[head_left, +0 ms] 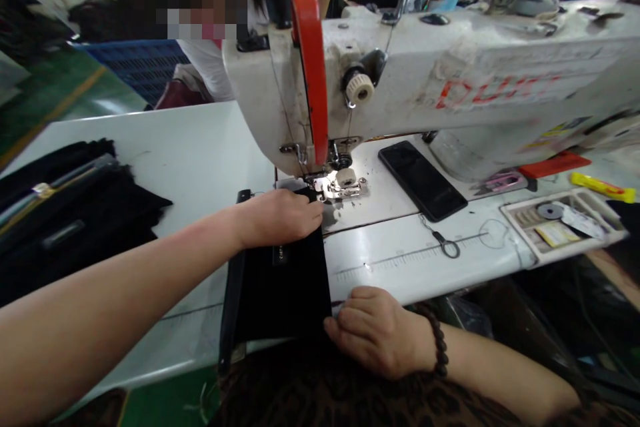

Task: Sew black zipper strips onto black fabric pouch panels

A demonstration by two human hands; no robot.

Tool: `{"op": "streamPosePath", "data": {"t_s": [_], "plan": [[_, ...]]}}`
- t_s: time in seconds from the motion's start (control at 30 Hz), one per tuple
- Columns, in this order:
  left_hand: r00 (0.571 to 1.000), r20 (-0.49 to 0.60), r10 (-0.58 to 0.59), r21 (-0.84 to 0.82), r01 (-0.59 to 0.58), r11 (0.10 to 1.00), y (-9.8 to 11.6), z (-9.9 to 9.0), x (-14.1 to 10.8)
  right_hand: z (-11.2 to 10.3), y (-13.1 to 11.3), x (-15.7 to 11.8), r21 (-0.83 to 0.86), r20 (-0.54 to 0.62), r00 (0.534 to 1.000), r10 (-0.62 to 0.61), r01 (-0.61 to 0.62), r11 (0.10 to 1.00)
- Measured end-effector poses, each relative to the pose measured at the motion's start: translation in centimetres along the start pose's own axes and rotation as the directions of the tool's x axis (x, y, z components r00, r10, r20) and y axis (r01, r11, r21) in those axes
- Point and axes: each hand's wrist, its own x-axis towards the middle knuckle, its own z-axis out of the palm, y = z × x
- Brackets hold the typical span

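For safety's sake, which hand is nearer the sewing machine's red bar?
The left hand, on black fabric, below and left of the red bar; the right hand is farther, by the fabric's lower right corner.

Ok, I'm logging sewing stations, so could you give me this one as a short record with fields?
left hand: on the black fabric, close to the stitching area
right hand: at the fabric's near right corner; grip unclear
machine: white sewing machine with a red part at its head
right side: dark phone, small tray
left side: pile of black pieces
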Motion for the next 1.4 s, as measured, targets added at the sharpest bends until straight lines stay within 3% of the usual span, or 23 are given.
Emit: {"op": "streamPosePath", "data": {"t_s": [0.2, 0.67, 0.77, 0.93, 1.07, 1.4], "plan": [[0.997, 0.081, 0.014, -0.039, -0.011, 0.999, -0.3, -0.3, 0.5, 0.2, 0.1, -0.1, 0.011, 0.008, 1.000, 0.002, -0.002, 1.000], [0.989, 0.023, -0.149, -0.110, 0.150, 0.983, 0.7, 0.2, -0.7, 0.2, 0.0, 0.0, 0.037, 0.030, 1.000, 0.001, -0.003, 0.999], [0.961, -0.021, -0.277, -0.160, 0.270, 0.949, 1.9, 0.2, -0.8, 0.0, 0.0, 0.0, 0.032, 0.023, 1.000, 0.005, -0.006, 0.999], [0.860, -0.075, -0.505, -0.208, 0.481, 0.851, 5.1, -0.4, -0.7, -0.8, 0.1, -0.5, 0.004, 0.049, 0.998, 0.036, -0.036, 0.999], [0.839, -0.029, -0.543, -0.209, 0.526, 0.825, 6.4, -0.6, -0.6, -1.1, 0.3, -0.5, -0.025, 0.067, 0.998, 0.009, -0.007, 1.000], [0.847, -0.033, -0.531, -0.186, 0.517, 0.836, 5.8, 0.3, -0.6, -1.2, 0.2, 0.4, -0.110, 0.110, 0.992, 0.053, -0.041, 0.993]]}}
